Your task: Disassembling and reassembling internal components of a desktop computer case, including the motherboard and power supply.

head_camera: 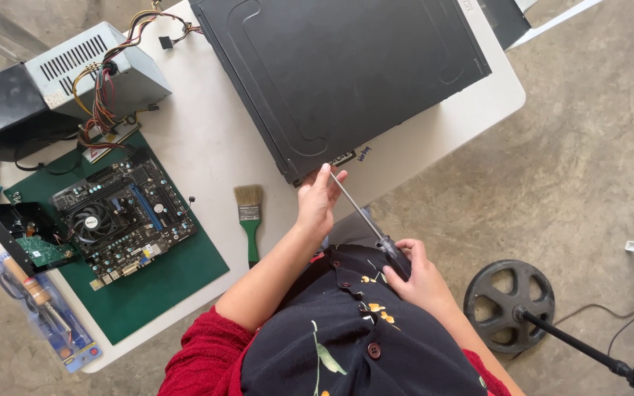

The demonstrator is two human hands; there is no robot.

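The screwdriver (361, 213) slants from the right hand (418, 275), whose fingers are wrapped tight round its dark handle, up to the near edge of the black computer case (339, 73) lying flat on the white table (207, 147). The left hand (318, 202) pinches the shaft near its tip with loosely curled fingers, apparently to steady it against the case's rear edge. Just left of those fingers lies a green-handled brush (249, 220); farther left, a motherboard (122, 216) rests on a green mat (163, 282), with 1 grey power supply (97, 66) beyond it.

White table (471, 110) on mottled grey concrete floor (588, 169).
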